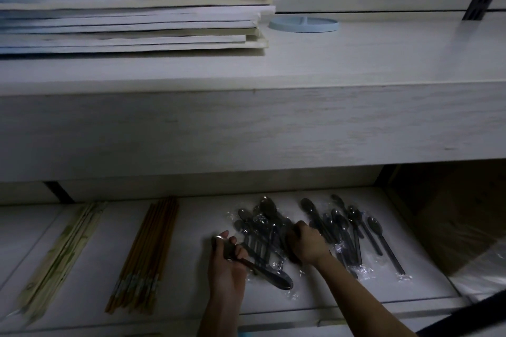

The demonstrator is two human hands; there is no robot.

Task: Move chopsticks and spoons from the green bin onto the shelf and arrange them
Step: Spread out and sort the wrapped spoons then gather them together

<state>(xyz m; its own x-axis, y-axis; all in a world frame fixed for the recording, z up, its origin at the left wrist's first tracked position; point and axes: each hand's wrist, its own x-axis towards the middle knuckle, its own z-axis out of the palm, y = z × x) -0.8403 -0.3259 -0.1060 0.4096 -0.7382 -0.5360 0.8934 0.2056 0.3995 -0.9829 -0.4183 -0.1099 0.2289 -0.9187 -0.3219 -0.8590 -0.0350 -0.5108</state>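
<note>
While I watch the shelf: left hand closed around one spoon; right hand clenched on wrapped spoons; chopsticks far left.

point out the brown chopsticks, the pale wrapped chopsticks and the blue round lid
brown chopsticks [145, 254]: head view, middle of the bundle's shafts
pale wrapped chopsticks [61, 260]: head view, middle of the wrapped stack
blue round lid [303, 24]: head view, its top face, on the upper shelf

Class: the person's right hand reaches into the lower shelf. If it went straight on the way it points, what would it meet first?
Probably the right hand would meet the wrapped spoons just beyond its knuckles; it seems already among them, though depth is unclear.
</note>
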